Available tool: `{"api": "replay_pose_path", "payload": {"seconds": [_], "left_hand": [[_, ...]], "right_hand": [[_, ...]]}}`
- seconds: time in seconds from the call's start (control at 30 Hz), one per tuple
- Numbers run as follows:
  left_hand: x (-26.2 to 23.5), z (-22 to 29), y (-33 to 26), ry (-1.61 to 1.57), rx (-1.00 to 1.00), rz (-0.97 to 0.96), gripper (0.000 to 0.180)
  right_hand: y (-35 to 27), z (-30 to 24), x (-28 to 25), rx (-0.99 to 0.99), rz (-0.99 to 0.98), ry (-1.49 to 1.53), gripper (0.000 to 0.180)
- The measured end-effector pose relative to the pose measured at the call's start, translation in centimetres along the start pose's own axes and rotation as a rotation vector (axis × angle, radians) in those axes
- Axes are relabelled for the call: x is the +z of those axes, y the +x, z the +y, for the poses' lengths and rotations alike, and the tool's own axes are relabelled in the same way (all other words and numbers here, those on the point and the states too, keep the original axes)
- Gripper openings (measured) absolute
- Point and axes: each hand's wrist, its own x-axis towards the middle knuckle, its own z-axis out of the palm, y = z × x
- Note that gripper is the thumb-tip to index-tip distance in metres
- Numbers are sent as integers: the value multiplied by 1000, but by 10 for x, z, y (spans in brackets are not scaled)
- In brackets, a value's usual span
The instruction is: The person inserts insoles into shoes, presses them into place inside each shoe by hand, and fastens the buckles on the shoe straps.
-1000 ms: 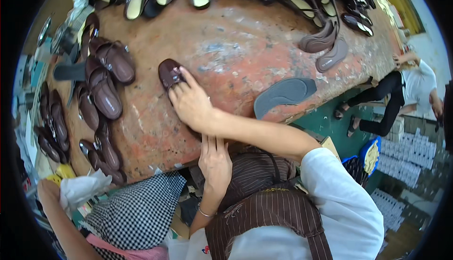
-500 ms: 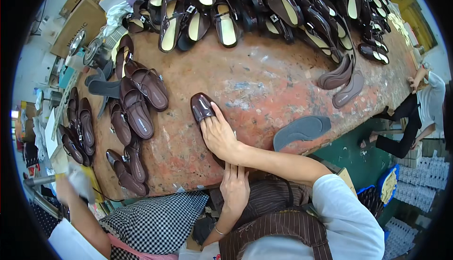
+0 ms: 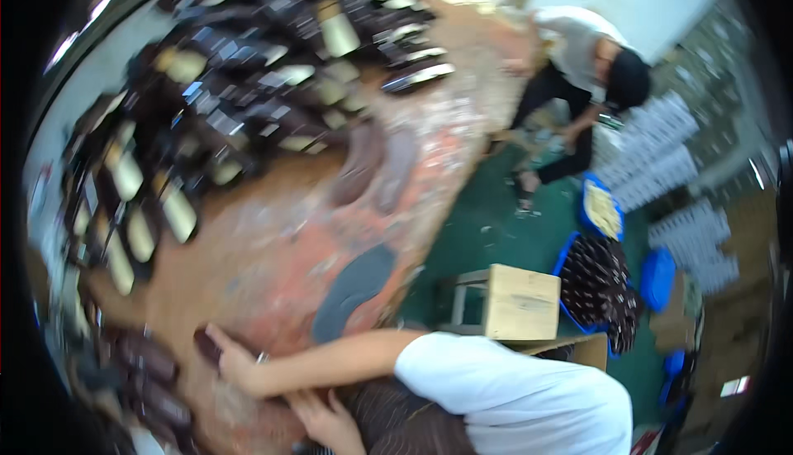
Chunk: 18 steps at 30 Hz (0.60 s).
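Note:
The picture is blurred by motion. My right hand (image 3: pixel 237 364) reaches across the worn reddish table (image 3: pixel 289 223) and lies on a small dark brown shoe sole (image 3: pixel 206 344), fingers pressed over its near end. My left hand (image 3: pixel 326 419) rests low against my striped dark apron (image 3: pixel 396 426), fingers apart and holding nothing. More dark brown soles (image 3: pixel 153 376) lie just left of the one under my right hand.
A grey sole (image 3: pixel 355 290) lies at the table's near edge. Rows of dark sandals with pale insoles (image 3: pixel 248 66) cover the far side. A wooden stool (image 3: pixel 519 302), blue crates (image 3: pixel 599 285) of dark soles and a crouching person (image 3: pixel 578 66) are on the green floor at right.
The view has swung sharply right and blurred, now showing the floor, stool and other person. My right hand stays on the brown sole; my left hand stays at my apron.

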Motion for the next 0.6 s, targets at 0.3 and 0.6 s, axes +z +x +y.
{"api": "replay_pose_path", "payload": {"seconds": [0.3, 0.6], "left_hand": [[-10, 21, 4, 68, 178, -24, 62], [-15, 20, 7, 81, 176, 5, 59]], "right_hand": [[0, 19, 11, 44, -102, -42, 55], [-15, 17, -2, -45, -10, 105, 35]]}}
